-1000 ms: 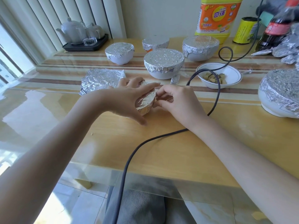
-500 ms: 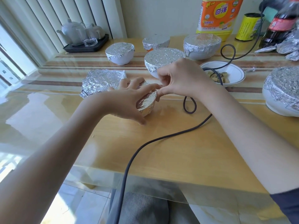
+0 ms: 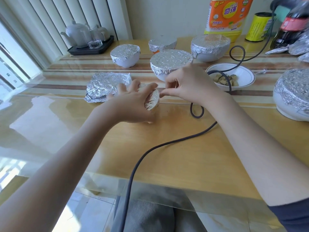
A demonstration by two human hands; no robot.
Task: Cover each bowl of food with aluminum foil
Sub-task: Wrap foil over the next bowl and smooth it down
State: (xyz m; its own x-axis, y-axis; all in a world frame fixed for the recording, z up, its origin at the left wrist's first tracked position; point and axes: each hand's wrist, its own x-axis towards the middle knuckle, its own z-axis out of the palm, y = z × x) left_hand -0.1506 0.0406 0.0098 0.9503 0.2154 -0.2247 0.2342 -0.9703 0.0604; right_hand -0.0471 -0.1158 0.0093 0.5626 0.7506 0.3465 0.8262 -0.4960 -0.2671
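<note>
A small bowl (image 3: 152,102), tipped rightward and wrapped in crinkled foil, is clasped by the left hand (image 3: 133,104); the right hand (image 3: 189,84) apparently pinches its foil edge.

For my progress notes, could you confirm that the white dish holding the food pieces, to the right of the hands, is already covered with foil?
Not quite: the head view shows the white dish to the right of the hands is still uncovered, its food pieces exposed and a black cable lying across it.
</note>
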